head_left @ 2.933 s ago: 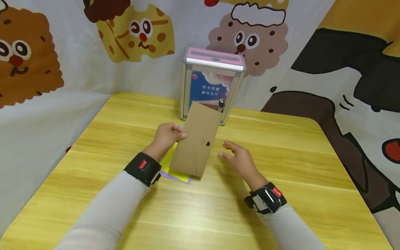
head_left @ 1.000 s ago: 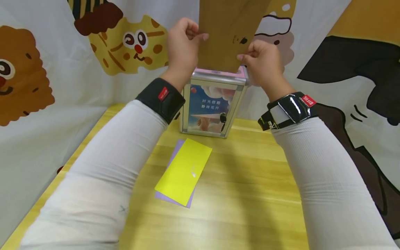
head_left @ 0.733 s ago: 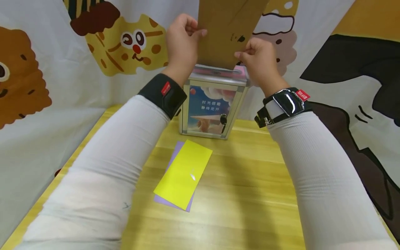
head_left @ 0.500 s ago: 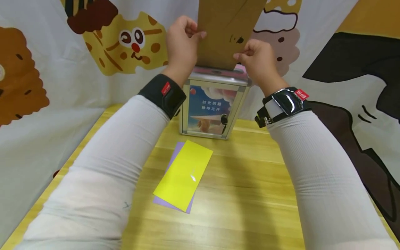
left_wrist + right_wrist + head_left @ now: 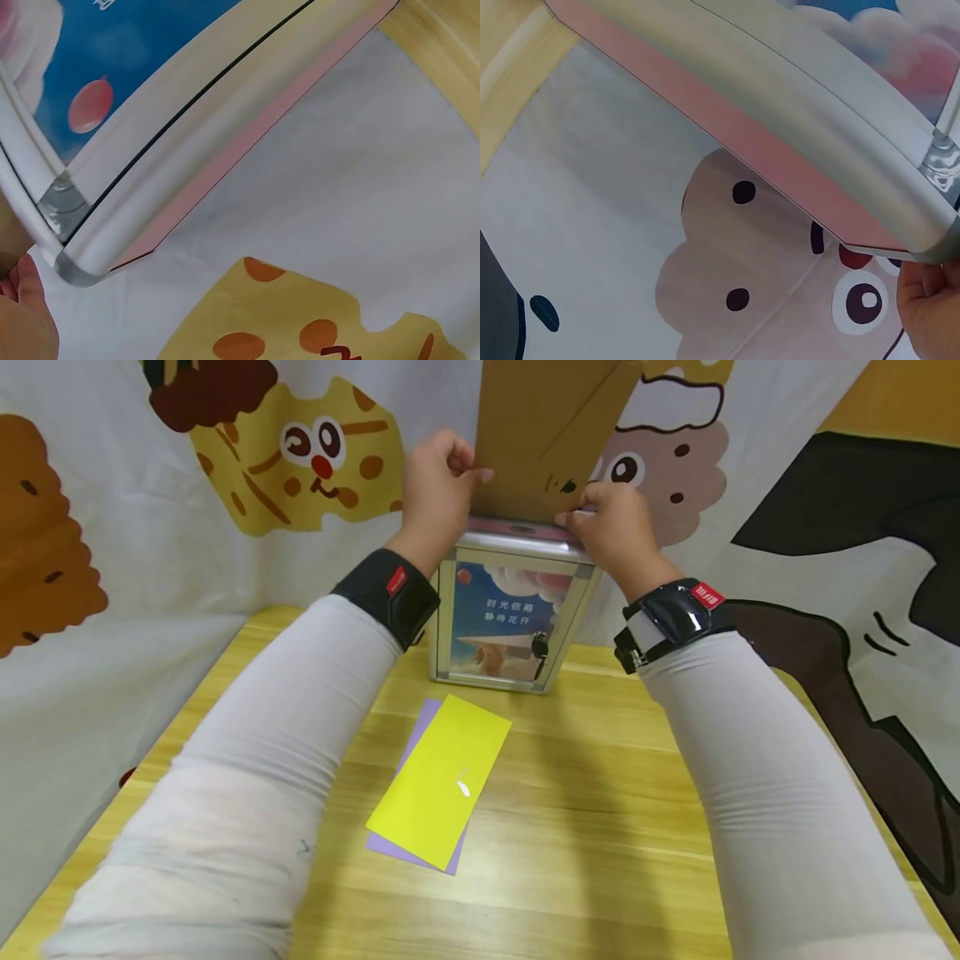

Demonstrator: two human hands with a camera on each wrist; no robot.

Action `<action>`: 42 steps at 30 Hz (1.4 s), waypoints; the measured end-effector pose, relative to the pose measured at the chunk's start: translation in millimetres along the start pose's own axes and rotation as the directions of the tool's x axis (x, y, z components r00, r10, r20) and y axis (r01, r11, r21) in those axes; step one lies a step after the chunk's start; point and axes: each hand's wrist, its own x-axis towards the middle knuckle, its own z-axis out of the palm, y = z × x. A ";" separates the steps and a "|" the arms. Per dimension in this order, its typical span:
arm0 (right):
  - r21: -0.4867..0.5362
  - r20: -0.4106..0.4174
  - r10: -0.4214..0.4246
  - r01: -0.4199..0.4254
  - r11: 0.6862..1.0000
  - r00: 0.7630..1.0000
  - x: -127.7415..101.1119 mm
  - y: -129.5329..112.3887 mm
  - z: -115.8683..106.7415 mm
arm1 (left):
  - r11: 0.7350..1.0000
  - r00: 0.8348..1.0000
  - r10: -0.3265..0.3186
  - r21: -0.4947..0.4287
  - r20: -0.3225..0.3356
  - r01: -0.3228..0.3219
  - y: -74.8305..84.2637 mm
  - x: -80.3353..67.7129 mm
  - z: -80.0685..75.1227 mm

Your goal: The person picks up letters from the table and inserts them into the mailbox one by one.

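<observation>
A brown envelope [image 5: 546, 435] stands upright with its lower edge at the pink top of a metal-framed mailbox [image 5: 510, 610]. My left hand [image 5: 438, 485] pinches its left edge and my right hand [image 5: 607, 522] pinches its lower right corner, just above the box lid. In the left wrist view the box's pink-topped corner [image 5: 97, 232] fills the frame with a bit of palm [image 5: 22, 315] at the lower left. The right wrist view shows the box's pink side [image 5: 780, 161] and fingertips [image 5: 930, 300] at the lower right.
A yellow envelope [image 5: 442, 781] lies on a purple one [image 5: 420, 727] on the yellow wooden table [image 5: 600, 827] in front of the box. Cartoon-printed cloth walls [image 5: 150, 527] close in the back and both sides.
The envelope went from the table up over the box, and the right hand took hold of it. Over the last second both hands lowered it until its bottom edge met the box top.
</observation>
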 end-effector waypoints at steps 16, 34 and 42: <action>-0.043 -0.008 -0.088 0.088 0.995 0.996 -0.7 7.3 6.7 | 0.999 0.997 -0.018 0.053 0.070 0.015 -18.5 3.0 1.3; 0.220 -0.256 -0.095 0.154 0.963 0.962 -8.4 -9.6 -29.4 | 0.999 0.988 -0.007 0.049 0.152 0.000 -19.7 4.7 3.6; 0.167 -0.259 -0.103 0.150 0.974 0.960 -7.6 -8.1 -26.5 | 0.987 0.988 0.003 0.158 0.151 -0.027 -20.3 2.7 2.7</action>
